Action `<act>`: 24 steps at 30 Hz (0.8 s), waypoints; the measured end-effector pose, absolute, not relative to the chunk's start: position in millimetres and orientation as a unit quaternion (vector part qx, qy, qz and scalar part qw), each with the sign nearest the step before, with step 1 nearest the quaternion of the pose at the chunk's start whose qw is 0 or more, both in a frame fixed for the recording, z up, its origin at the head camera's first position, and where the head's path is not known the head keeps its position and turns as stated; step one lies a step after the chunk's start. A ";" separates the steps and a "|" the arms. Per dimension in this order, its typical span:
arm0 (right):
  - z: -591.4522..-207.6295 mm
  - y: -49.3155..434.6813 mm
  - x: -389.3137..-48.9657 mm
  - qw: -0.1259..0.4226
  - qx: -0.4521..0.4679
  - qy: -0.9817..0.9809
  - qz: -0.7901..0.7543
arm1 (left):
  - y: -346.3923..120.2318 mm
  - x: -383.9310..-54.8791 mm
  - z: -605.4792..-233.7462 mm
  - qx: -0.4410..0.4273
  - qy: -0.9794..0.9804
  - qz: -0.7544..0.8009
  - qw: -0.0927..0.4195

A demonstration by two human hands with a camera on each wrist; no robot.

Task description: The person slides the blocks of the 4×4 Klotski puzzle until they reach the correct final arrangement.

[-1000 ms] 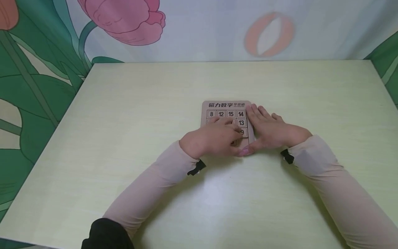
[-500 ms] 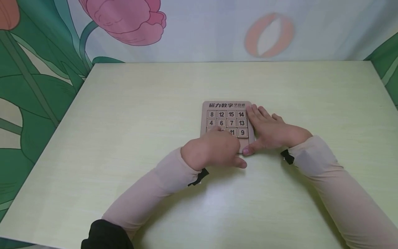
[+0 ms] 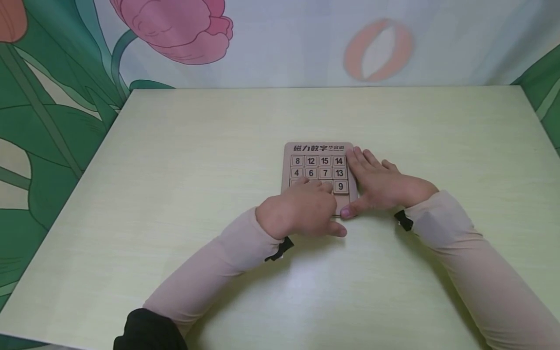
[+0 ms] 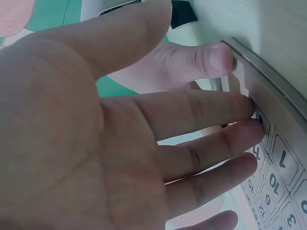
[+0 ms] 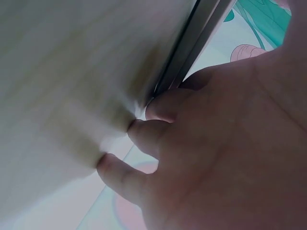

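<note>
A sliding number puzzle point(image 3: 321, 148) lies flat on the table, its printed title at the far end. Uncovered tiles include 8, 12, 15, 14 in the far row and 4, 6, 7, 13 below. My left hand point(image 3: 302, 206) reaches over the near rows, hiding most of them, its thumb out past the near edge. Nearly straight fingers point(image 4: 211, 148) put their tips at the tiles in the left wrist view. A gap without a tile shows at the near right corner. My right hand point(image 3: 380, 184) lies spread along the board's right side, thumb at that corner, fingertips point(image 5: 108, 163) on the table.
The pale table point(image 3: 197, 146) extends around the puzzle on all sides. Behind it hangs a light backdrop point(image 3: 284, 43) with a pink flower and green leaves. Black straps point(image 3: 280, 248) show below the light sleeves at both wrists.
My left hand has drawn back toward the near edge, baring the 4, 6, 7 tiles, and its thumb has left the right thumb. Since half a second ago, a finger has covered tile 11.
</note>
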State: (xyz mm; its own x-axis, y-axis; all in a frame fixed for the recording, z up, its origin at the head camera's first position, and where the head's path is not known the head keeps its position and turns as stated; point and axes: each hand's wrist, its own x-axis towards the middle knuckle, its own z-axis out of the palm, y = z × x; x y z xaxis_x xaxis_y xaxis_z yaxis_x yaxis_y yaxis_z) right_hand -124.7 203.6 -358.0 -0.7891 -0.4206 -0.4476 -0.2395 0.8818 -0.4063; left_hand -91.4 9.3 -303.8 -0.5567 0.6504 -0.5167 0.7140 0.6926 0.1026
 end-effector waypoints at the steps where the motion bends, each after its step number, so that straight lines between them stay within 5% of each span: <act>1: -358.1 203.7 -125.0 0.272 -0.177 0.931 -0.166 | 9.2 -91.6 -304.0 0.386 0.881 -0.059 0.267; 24: -356.3 203.0 -126.5 0.269 -0.186 0.930 -0.167 | 10.2 -96.4 -311.9 0.407 0.880 -0.026 0.244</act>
